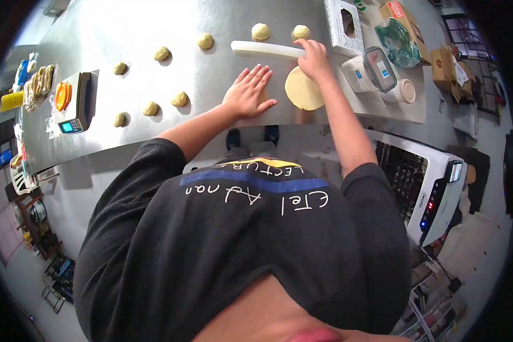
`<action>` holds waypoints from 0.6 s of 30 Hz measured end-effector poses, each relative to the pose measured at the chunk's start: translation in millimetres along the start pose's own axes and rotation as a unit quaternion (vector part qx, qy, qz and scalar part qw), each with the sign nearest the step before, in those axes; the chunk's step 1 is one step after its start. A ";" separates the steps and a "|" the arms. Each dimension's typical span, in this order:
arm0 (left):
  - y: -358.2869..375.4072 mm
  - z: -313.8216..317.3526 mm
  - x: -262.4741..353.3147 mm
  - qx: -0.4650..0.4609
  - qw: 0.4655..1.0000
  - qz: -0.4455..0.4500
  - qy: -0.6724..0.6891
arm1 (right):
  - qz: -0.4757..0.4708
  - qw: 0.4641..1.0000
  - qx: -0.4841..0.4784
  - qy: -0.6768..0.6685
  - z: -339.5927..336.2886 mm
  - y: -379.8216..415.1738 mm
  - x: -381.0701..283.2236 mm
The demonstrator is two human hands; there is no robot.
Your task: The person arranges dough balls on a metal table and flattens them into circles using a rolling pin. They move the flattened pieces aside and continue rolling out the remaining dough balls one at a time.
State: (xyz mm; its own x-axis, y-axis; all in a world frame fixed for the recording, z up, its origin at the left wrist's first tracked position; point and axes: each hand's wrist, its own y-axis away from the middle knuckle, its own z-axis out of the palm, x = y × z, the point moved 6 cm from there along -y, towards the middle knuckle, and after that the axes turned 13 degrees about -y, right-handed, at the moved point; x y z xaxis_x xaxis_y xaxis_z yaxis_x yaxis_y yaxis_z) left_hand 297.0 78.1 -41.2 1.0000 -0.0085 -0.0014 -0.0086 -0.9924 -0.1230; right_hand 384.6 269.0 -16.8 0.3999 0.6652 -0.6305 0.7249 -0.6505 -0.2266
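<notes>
My left hand (248, 92) lies palm down on the metal table, fingers spread, with a little dough showing at the thumb side of its palm. My right hand (314, 60) has its fingers on the right end of a white rolling pin (262, 48), which lies crosswise. Just below that end is a flat round of dough (303, 88), partly covered by my right hand and forearm. Two dough balls, one (260, 31) and another (301, 32), sit beyond the pin. Several more lie to the left, among them a ball (205, 40) and another (179, 99).
A scale (74, 102) with an orange item stands on the left of the metal table (137, 80). At the right are a white box (343, 27), a lidded container (380, 69), a round tub (404, 91) and a cardboard box (407, 28). A white appliance (439, 188) stands lower right.
</notes>
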 end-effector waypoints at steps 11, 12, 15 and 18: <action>64.1 -45.6 -141.4 0.167 0.761 -0.400 0.483 | -0.026 0.983 -0.135 0.119 3.2 -14.8 -20.7; 68.5 -49.3 -138.4 0.161 0.782 -0.388 0.461 | -0.029 0.987 -0.123 0.099 -0.7 -4.0 -34.2; 72.3 -78.3 -102.4 0.134 0.933 -0.278 0.187 | -0.038 0.994 -0.105 0.017 5.4 43.9 -82.8; 79.5 -63.4 -70.7 0.103 0.966 -0.200 0.130 | -0.041 0.992 -0.108 -0.045 32.0 83.0 -101.7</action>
State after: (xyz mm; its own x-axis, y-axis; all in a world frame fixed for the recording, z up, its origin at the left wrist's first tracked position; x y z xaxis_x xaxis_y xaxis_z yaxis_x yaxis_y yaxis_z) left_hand 225.6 -7.9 12.1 0.8897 0.3131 0.3323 0.4050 -0.8771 -0.2581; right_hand 386.1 135.6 4.7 0.2892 0.6707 -0.6830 0.8602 -0.4951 -0.1220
